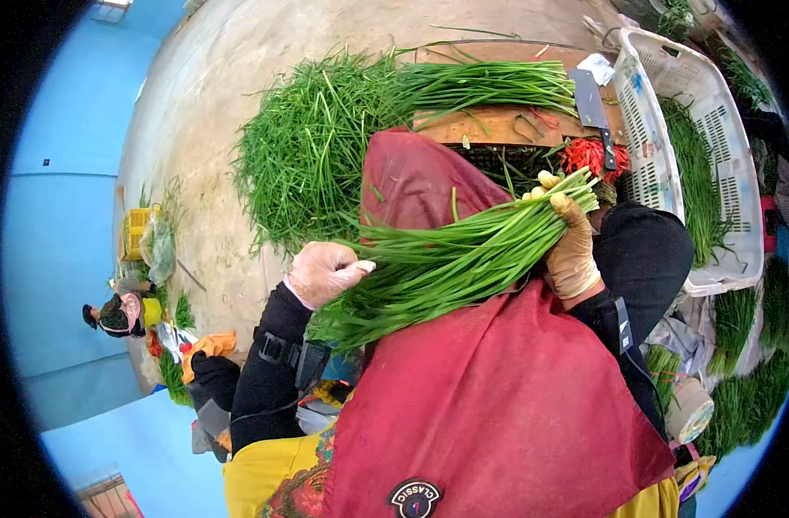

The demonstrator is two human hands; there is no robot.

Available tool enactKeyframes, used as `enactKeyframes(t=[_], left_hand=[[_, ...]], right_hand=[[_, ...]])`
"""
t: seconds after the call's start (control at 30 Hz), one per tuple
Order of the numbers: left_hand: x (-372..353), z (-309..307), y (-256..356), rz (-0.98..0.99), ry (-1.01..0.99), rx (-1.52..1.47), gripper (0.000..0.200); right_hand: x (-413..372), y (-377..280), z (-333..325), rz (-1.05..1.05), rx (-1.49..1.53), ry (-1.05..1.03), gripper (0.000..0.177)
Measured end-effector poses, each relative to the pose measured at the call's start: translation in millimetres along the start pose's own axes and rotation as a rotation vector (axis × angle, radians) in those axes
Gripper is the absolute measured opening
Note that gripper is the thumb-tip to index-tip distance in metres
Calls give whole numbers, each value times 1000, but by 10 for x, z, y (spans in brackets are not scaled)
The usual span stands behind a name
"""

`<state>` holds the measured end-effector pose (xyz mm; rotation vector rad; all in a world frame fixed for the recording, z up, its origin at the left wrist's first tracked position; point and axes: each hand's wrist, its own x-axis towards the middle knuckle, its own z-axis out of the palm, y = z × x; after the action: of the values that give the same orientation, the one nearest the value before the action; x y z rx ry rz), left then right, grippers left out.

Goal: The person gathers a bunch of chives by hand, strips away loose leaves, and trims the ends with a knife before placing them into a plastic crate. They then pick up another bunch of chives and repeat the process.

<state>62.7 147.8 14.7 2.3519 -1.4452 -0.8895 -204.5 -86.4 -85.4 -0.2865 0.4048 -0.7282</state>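
Note:
A bunch of garlic chives (463, 259) lies slantwise over the red apron (498, 397), its pale cut ends at the upper right. My right hand (571, 246), in a tan-stained glove, is wrapped round the bunch near those ends, with gloved fingertips showing on the far side. At the leafy end, my left hand (325, 272) in a thin pale glove is closed, thumb pressed to the fingers. Whether any blades are pinched in it is hidden.
Ahead are a loose heap of chives (312, 147), a wooden board (489, 127) with more chives, a cleaver (590, 99) and red ties (589, 157). A white plastic crate (729, 281) stands at right. Another person (123, 315) is far left.

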Motion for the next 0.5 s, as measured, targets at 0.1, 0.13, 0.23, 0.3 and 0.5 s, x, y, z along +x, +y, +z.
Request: enactKeyframes(t=[0.1,0.13,0.23,0.3,0.5], left_hand=[[-47,-19,9,0,-23,-11,44],[-54,-36,17,3,-22,-1,44],[-30,-114,73,71,14,49,42],[3,-95,28,98,66,69,40],[149,-130,-137,208,241,199,36]], right_hand=[[-6,22,5,-5,-8,15,40],[-7,22,2,-5,-9,17,40],[-3,26,-32,14,-26,12,40],[-4,22,-47,4,-66,-5,40],[-12,20,-35,-18,-97,-50,41]])
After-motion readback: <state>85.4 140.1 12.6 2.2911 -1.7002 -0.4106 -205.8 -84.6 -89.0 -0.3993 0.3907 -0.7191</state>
